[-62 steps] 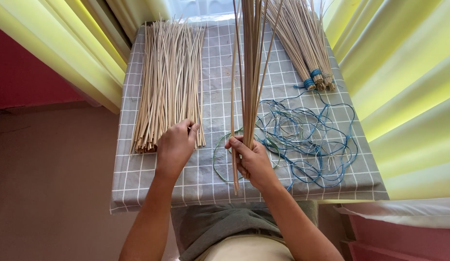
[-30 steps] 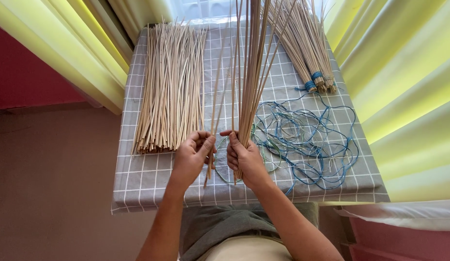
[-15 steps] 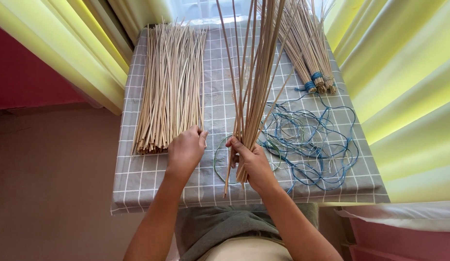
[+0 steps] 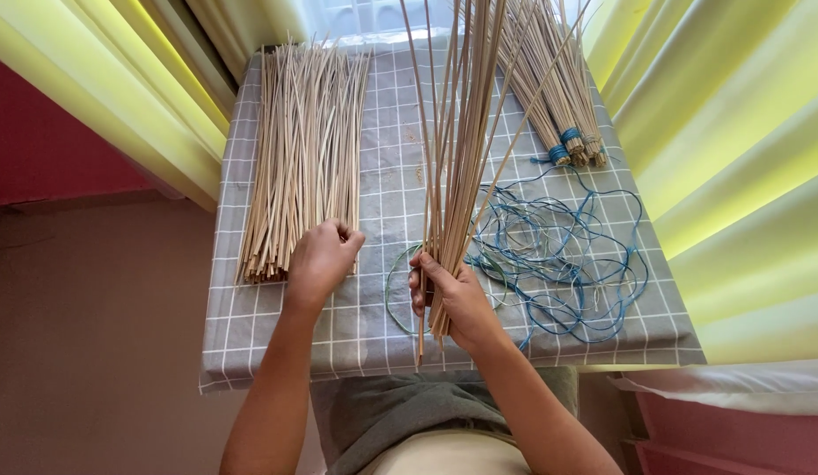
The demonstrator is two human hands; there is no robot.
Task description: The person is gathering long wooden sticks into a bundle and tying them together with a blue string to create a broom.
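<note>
Covering small table: grey checked cloth (image 4: 277, 334), white grid lines. Yellow curtains (image 4: 101, 97) both sides, bright window behind; red wall at left, brownish floor below.

Left hand (image 4: 319, 259) on near end of loose stick pile (image 4: 303, 149), fingers curled, pinching few sticks.

Right hand (image 4: 457, 299) clenched round upright bundle (image 4: 457, 149), stems fanning upward, over table middle.

Blue string (image 4: 567, 255) tangled at right. Tied bundles (image 4: 558, 97) with blue bands at far right corner.
</note>
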